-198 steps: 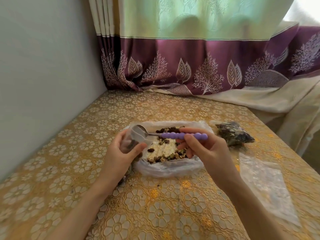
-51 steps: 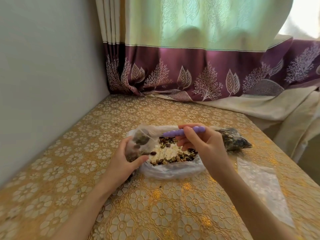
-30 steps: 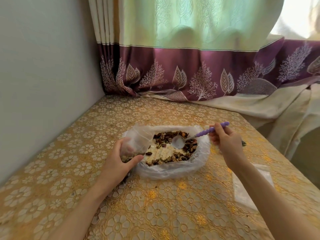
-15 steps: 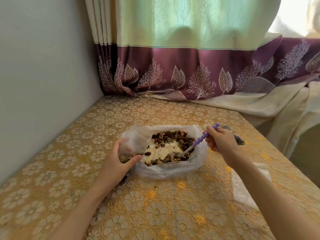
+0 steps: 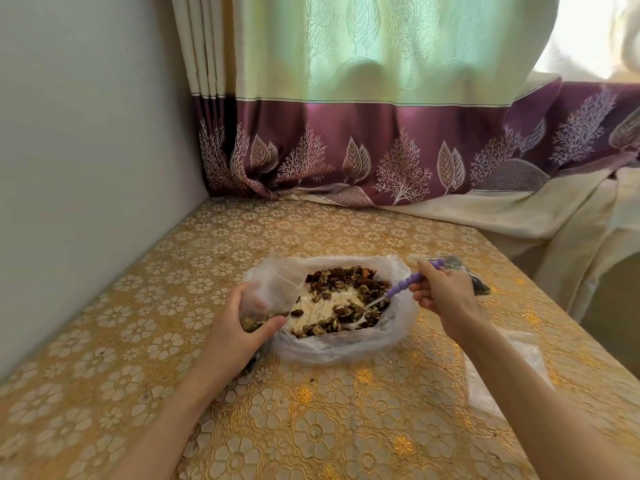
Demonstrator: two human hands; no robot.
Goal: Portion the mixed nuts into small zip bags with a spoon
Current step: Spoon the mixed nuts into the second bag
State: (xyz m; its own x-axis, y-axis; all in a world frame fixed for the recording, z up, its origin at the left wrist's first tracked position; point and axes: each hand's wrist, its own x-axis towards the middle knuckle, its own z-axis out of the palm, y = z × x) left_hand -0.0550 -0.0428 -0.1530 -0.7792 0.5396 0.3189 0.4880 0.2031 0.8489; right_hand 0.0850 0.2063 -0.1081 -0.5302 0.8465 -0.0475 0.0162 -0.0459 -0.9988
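Note:
A big clear plastic bag (image 5: 346, 351) lies open on the table with mixed nuts (image 5: 349, 296) spread inside. My left hand (image 5: 239, 330) grips a small zip bag (image 5: 273, 292) at the big bag's left edge; a few nuts sit in its bottom and its mouth faces up and right. My right hand (image 5: 443, 296) holds a spoon with a purple beaded handle (image 5: 403, 287). The spoon's bowl is dug into the nuts at the near right of the pile and is mostly hidden.
A filled, dark zip bag (image 5: 474, 282) lies just behind my right hand. Empty clear zip bags (image 5: 502, 375) lie flat under my right forearm. A wall runs along the left, a curtain (image 5: 381, 150) hangs at the back, and the table edge (image 5: 568, 327) drops off on the right.
My right hand took the spoon out of the small zip bag, swung it right, then lowered its bowl into the nut pile. My left hand stayed put with the small bag.

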